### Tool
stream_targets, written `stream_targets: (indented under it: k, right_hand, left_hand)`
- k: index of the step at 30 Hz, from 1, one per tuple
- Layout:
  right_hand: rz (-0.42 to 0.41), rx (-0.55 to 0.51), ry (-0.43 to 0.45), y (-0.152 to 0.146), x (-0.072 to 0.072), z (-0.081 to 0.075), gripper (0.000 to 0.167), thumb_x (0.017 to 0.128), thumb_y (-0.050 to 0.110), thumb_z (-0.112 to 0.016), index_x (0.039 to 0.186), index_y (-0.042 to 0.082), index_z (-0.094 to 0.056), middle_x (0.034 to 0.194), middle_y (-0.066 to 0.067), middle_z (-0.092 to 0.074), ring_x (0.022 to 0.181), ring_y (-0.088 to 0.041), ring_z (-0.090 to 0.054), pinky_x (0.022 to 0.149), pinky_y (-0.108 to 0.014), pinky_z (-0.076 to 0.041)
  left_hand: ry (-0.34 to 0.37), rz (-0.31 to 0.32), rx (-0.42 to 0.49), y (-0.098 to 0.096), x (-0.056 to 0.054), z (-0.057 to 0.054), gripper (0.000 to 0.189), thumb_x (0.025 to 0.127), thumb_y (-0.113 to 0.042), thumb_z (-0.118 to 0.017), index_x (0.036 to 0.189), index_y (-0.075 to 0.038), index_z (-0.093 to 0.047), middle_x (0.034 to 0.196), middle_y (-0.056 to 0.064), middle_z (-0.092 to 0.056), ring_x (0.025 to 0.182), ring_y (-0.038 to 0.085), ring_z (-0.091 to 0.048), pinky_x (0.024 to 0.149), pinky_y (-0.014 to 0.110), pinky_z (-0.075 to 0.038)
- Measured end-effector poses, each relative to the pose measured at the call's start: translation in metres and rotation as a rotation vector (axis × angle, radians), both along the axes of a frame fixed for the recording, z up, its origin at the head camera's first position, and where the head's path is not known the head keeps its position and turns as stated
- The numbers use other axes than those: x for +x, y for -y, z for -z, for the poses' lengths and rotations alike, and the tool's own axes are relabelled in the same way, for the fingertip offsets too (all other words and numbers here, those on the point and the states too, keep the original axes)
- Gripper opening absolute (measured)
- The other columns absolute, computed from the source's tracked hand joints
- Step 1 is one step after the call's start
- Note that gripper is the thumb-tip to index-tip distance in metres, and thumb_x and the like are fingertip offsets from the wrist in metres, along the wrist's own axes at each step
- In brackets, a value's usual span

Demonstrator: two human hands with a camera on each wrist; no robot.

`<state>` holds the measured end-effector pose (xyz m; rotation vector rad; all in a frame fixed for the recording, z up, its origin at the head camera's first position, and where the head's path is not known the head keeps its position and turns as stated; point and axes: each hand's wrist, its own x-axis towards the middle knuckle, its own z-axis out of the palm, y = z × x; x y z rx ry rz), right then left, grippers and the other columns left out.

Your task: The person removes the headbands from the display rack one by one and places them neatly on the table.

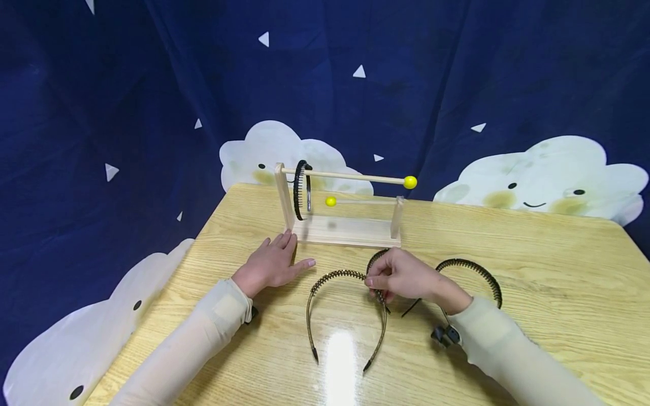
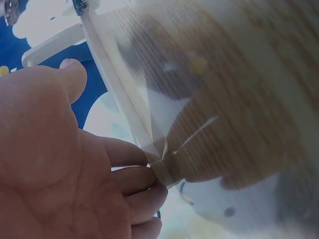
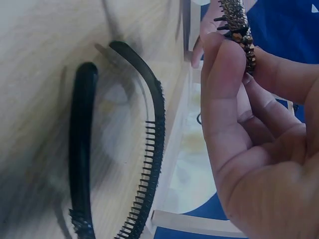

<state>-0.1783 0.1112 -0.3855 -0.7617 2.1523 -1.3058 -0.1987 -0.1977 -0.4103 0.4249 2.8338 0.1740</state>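
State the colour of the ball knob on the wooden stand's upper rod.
The ball knob is yellow, clearest in the head view.

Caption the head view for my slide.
Right hand pinches a bronze headband; left hand touches a wooden rack where a black headband hangs.

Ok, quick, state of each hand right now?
Left hand: open, touching the wooden stand at its base.
Right hand: closed, pinching the bronze headband.

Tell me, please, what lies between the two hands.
In the head view, part of the bronze headband lies between the left hand and the right hand, which pinches it.
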Motion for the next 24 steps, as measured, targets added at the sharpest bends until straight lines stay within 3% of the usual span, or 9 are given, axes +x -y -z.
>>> stream_targets:
  k: [7, 16, 24]
  right_hand:
    - [0.002, 0.015, 0.021, 0.003, 0.004, 0.004, 0.017, 0.096, 0.005, -0.067, 0.083, -0.006, -0.072, 0.077, -0.018, -0.071, 0.058, -0.018, -0.063, 0.056, -0.043, -0.059]
    - [0.007, 0.049, 0.007, 0.004, 0.007, 0.012, 0.016, 0.095, 0.006, -0.068, 0.082, -0.002, -0.074, 0.075, -0.015, -0.071, 0.059, -0.030, -0.066, 0.056, -0.043, -0.059]
    - [0.015, 0.041, 0.004, 0.005, 0.008, 0.014, 0.016, 0.095, 0.006, -0.068, 0.083, -0.002, -0.075, 0.074, -0.014, -0.071, 0.057, -0.024, -0.065, 0.054, -0.040, -0.059]
  left_hand:
    - [0.000, -0.002, 0.009, 0.000, 0.001, -0.001, 0.096, 0.099, -0.072, -0.032, 0.158, 0.003, -0.022, 0.164, 0.022, -0.013, 0.151, 0.036, -0.016, 0.121, 0.053, -0.011]
    - [-0.001, -0.001, 0.016, 0.000, 0.001, -0.001, 0.096, 0.099, -0.071, -0.033, 0.157, 0.004, -0.023, 0.164, 0.023, -0.014, 0.150, 0.037, -0.016, 0.120, 0.053, -0.012]
    - [-0.010, 0.004, 0.011, 0.000, 0.000, 0.001, 0.096, 0.099, -0.071, -0.034, 0.157, 0.004, -0.024, 0.163, 0.023, -0.015, 0.150, 0.037, -0.017, 0.120, 0.054, -0.013]
